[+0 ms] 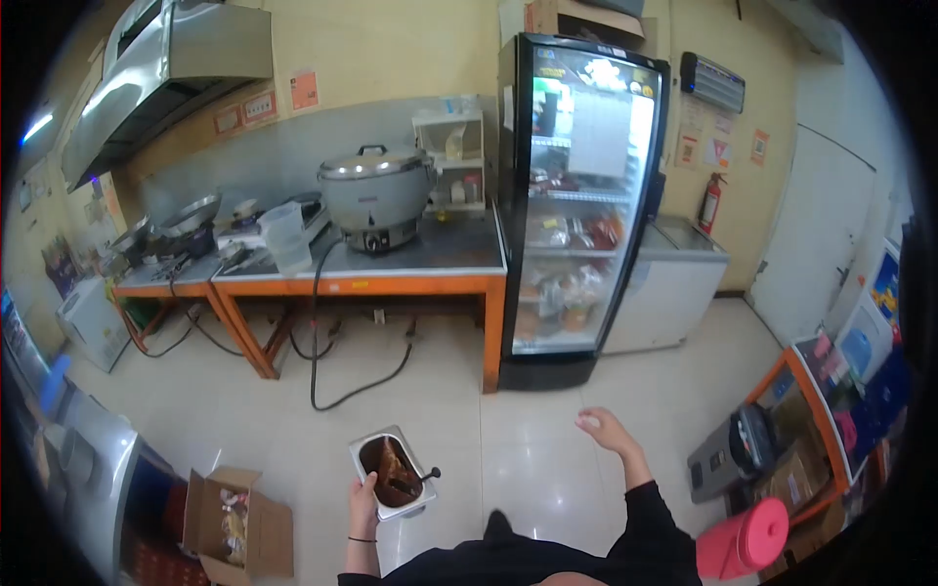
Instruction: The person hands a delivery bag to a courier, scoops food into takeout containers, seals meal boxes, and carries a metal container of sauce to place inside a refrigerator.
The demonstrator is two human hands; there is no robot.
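My left hand [363, 503] grips the near left edge of a steel food pan [415, 457]. Dark brown sauce [376, 459] with a lighter brown piece in it fills part of the pan. A utensil with a black handle end [432, 475] rests in the pan and sticks out over its right side; its working end is hidden in the sauce. My right hand [606, 431] is stretched forward over the floor, fingers loosely bent, with nothing visible in it. Beyond it stands a glass-door fridge [576, 210] with its door closed and packed food on the shelves.
A large rice cooker [376, 200] and a clear plastic jug [285, 237] stand on the orange-framed table [362, 285]. Black hoses hang below it. An open cardboard box [264, 527] lies at lower left. A pink bin [747, 542] and grey bin [723, 454] stand at right.
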